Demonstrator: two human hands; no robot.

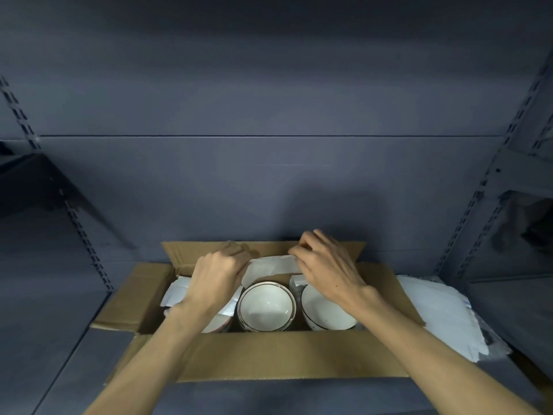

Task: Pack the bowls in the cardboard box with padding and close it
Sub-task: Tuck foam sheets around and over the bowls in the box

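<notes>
- A dark grey shelf (269,190) fills most of the view, flat and matte, with a thin seam running across it from left to right.
- The back panel (269,70) above the seam is the same grey and grows darker toward the top.
- A slotted metal upright (80,232) slants along the left side, and another slotted upright (484,187) slants along the right.
- Beyond the right upright stands a neighbouring shelf bay (520,235), dim, its contents too dark to tell.
- Light is low and falls from above and behind, leaving soft shadows on the shelf.
</notes>
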